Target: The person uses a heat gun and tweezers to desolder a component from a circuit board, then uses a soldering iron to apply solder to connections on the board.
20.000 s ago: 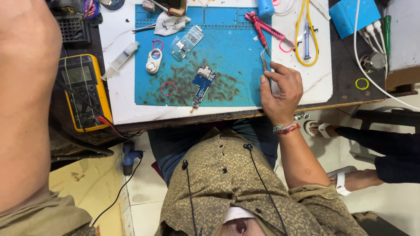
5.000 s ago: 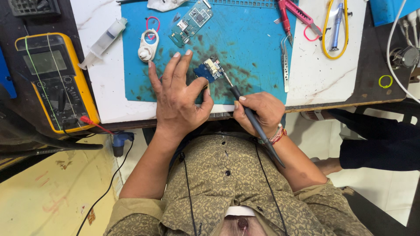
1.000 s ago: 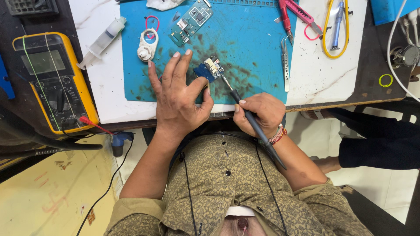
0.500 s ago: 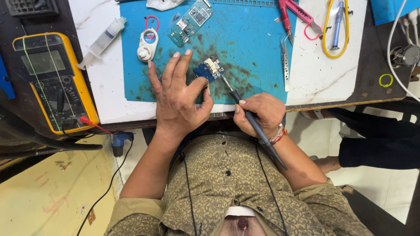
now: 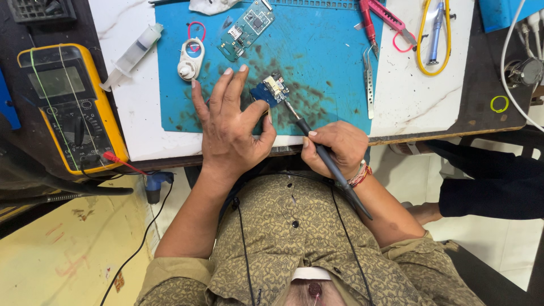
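white worktop with a stained blue mat (image 5: 323, 62) laid over it. a small blue circuit board (image 5: 271, 90) is seen mid-mat, just past the fingertips. left hand (image 5: 229, 127) is laid flat on the mat with fingers spread, thumb beside the board. right hand (image 5: 335, 148) is closed around a soldering iron (image 5: 317, 150), tip set on the board. a green board (image 5: 246, 27), tweezers (image 5: 368, 85) and a yellow multimeter (image 5: 71, 105) are seen alongside.
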